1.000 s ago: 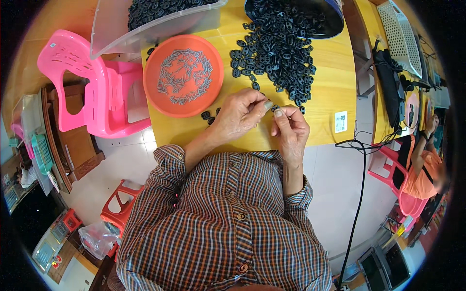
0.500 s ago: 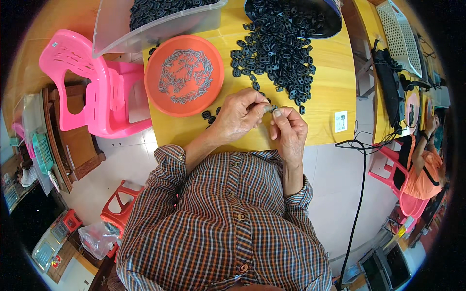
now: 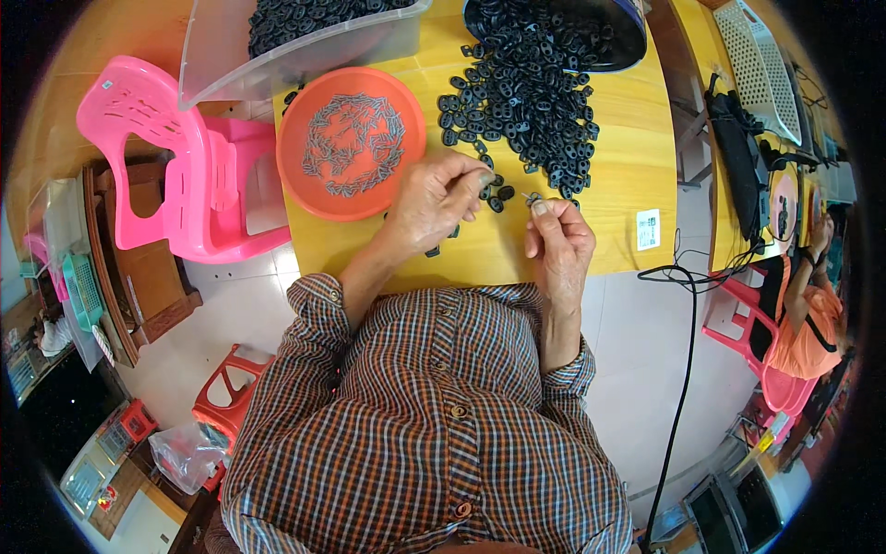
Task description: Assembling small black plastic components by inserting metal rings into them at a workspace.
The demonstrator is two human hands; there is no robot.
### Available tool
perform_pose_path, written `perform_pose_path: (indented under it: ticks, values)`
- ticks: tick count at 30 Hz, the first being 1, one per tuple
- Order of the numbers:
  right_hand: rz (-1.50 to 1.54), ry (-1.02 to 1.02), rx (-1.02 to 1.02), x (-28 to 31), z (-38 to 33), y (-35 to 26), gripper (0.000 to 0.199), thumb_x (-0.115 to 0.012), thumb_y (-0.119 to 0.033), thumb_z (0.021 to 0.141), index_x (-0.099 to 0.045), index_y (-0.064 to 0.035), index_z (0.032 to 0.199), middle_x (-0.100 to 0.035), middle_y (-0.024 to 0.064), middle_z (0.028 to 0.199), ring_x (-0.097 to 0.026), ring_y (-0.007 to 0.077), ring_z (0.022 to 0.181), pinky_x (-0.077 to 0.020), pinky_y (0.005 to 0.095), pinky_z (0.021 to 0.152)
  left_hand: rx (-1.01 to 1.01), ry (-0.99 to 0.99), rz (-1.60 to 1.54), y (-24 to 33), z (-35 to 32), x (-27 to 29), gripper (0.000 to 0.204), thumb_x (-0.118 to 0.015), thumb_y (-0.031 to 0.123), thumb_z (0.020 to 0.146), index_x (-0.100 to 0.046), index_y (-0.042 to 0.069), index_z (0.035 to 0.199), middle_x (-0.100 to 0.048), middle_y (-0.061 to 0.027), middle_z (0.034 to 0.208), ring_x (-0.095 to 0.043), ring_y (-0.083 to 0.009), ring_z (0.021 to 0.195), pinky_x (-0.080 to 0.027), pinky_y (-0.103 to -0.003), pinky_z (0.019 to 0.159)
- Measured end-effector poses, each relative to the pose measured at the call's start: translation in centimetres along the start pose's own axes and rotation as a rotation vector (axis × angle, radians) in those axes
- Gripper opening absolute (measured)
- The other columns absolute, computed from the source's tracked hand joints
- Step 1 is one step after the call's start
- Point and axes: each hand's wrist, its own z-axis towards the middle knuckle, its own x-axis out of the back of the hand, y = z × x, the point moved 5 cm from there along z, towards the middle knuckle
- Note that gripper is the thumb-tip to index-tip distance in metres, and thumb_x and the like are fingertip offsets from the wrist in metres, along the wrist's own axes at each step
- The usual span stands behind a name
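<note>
My right hand pinches a small black two-holed oval piece at its fingertips, and a thin grey pin shows at that piece's edge. Across from it, to the left, my left hand has thumb and forefinger pressed together; whatever is between them is hidden. Between the hands lie a few loose black oval pieces. Left of them sits a round orange tray with many small grey pins. A large heap of black oval pieces spreads over the yellow table.
A dark round container lies tipped at the heap's back. At the back left stands a clear bin of black pieces. A pink chair is left of the table. Black cables hang at the right; beyond sits another person.
My hands have come apart. The left moved left toward the orange tray, the right slightly right, still with its black piece. Loose pieces between them now show.
</note>
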Motion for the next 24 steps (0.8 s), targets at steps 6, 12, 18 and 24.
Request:
perform_pose_path:
  ticks: [6, 12, 18, 24]
  values:
    - [-0.021, 0.053, 0.021, 1.1, 0.3, 0.0, 0.015, -0.059, -0.013, 0.090, -0.055, -0.0034, 0.079, -0.052, 0.0011, 0.063, -0.041, 0.0053, 0.048, -0.0330, 0.0192, 0.045, -0.455, 0.061, 0.553, 1.7, -0.2, 0.8, 0.013, -0.062, 0.000, 0.079, -0.063, 0.002, 0.092, -0.056, -0.0075, 0.076, -0.059, -0.0177, 0.066, -0.047, -0.030, 0.056]
    - [-0.009, 0.036, 0.035, 0.8, 0.2, -0.1, 0.016, -0.059, -0.016, 0.090, -0.056, -0.0047, 0.078, -0.052, -0.0001, 0.066, -0.040, 0.0047, 0.050, -0.0285, 0.0182, 0.045, -0.444, -0.067, 0.755, 0.9, -0.4, -0.8, 0.016, -0.064, 0.002, 0.074, -0.064, 0.003, 0.090, -0.057, -0.0101, 0.086, -0.059, -0.0286, 0.076, -0.049, -0.037, 0.064]
    - [-0.027, 0.057, 0.012, 0.9, 0.3, 0.0, 0.013, -0.059, -0.014, 0.089, -0.057, -0.0037, 0.082, -0.053, -0.0011, 0.061, -0.041, 0.0041, 0.047, -0.0298, 0.0188, 0.044, -0.446, -0.113, 0.873, -0.3, 0.1, -1.2, 0.016, -0.059, 0.008, 0.079, -0.063, 0.004, 0.093, -0.053, -0.0104, 0.088, -0.059, -0.0286, 0.080, -0.049, -0.043, 0.063]
    - [-0.048, 0.053, 0.017, 0.9, 0.2, 0.0, 0.013, -0.060, -0.015, 0.089, -0.058, -0.0039, 0.082, -0.053, -0.0013, 0.061, -0.042, 0.0041, 0.047, -0.0299, 0.0187, 0.044, -0.287, -0.130, 0.454, -0.5, 0.5, -0.8, 0.016, -0.062, 0.002, 0.082, -0.063, 0.001, 0.097, -0.062, -0.0071, 0.085, -0.063, -0.0186, 0.072, -0.053, -0.030, 0.063]
